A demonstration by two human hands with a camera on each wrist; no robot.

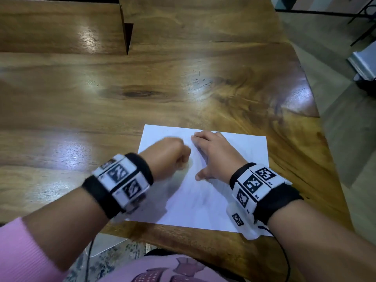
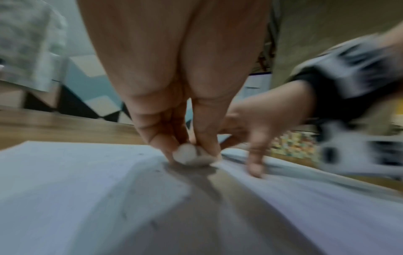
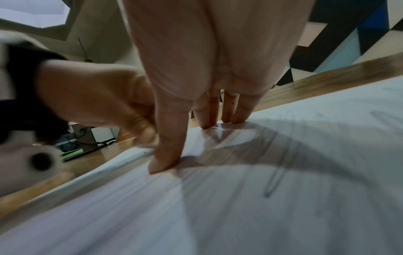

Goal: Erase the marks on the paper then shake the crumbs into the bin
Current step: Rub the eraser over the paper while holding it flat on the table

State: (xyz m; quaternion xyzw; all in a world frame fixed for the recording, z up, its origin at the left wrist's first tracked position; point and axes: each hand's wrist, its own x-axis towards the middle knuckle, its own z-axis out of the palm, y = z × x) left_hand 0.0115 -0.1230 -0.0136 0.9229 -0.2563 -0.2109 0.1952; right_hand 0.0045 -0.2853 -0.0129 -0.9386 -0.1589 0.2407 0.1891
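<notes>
Black straps carrying white blocks printed with black square-patterned markers are being worn on both wrists; a pink ribbed sleeve is being worn, and thin black cables are being trailed.

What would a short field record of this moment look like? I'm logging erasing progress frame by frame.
surface: wooden table
paper: white sheet lying flat near the table's front edge
left hand: fingers pinch a white eraser against the paper
right hand: fingers spread flat, pressing the sheet down
marks: faint pencil strokes remain
crumbs: small dark specks on the sheet
bin: not in view
</notes>
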